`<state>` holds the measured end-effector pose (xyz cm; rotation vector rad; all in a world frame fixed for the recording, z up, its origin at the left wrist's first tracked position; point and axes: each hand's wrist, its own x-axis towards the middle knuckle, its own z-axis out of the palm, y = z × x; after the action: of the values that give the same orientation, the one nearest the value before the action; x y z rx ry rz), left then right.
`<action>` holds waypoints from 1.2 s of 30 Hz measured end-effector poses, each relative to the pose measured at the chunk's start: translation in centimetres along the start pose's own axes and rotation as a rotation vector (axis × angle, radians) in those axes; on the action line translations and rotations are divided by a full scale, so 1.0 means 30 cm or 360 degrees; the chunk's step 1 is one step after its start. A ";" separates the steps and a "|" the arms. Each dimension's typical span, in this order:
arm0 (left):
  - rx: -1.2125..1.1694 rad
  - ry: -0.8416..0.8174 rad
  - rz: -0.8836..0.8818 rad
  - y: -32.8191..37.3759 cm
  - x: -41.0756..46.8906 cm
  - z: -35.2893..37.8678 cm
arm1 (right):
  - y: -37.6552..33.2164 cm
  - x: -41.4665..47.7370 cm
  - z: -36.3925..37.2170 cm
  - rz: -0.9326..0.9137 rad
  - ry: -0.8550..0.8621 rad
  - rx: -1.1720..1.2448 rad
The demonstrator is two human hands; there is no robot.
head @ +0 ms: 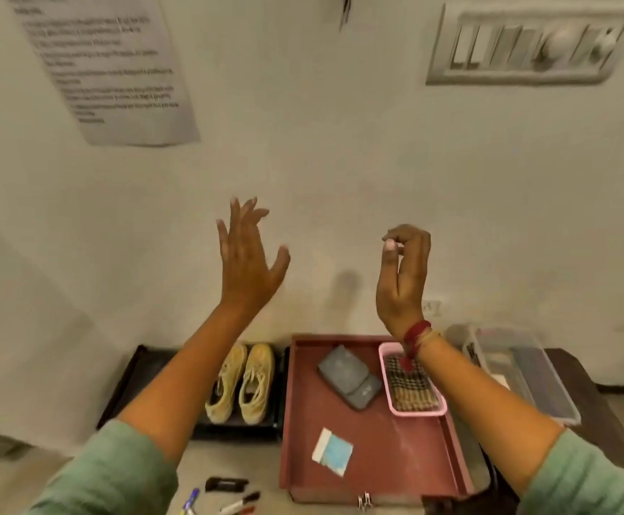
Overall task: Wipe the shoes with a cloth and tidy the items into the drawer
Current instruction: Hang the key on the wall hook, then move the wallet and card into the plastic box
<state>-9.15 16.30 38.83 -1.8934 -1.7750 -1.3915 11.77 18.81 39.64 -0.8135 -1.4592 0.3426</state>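
Left hand [245,262] raised, fingers spread, empty. Right hand [405,276] raised, fingers curled onto thumb, empty. Pale yellow laced shoes [242,382] beside red metal drawer [396,451].

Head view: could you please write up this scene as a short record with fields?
left hand: raised, fingers spread, holds nothing
right hand: raised, fingers curled to the thumb, nothing seen in it
shoes: a pair, side by side on a black tray
drawer: red, open, right of the shoes
in drawer: pink basket holding a checked cloth; grey pouch; white-blue packet
outside drawer: markers near its front left; clear box to its right
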 end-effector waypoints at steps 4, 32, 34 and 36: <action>0.0061 -0.0332 -0.0247 -0.027 -0.343 0.044 | 0.101 -0.238 -0.078 0.0233 -0.0235 -0.0129; 0.0722 -0.1578 -0.1448 -0.320 -1.500 0.896 | 1.376 -0.942 0.183 0.1004 -0.2134 -0.1314; 0.0714 -0.1559 -0.1525 -0.317 -1.500 0.906 | 1.402 -0.935 0.203 0.1211 -0.2164 -0.1263; 0.0647 -0.1509 -0.1637 -0.319 -1.488 0.907 | 1.406 -0.919 0.214 0.1358 -0.2123 -0.1241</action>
<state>3.03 7.43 -12.14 -1.4831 -3.4192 -0.0329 13.34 31.70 -9.48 -2.0865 -2.4521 1.1435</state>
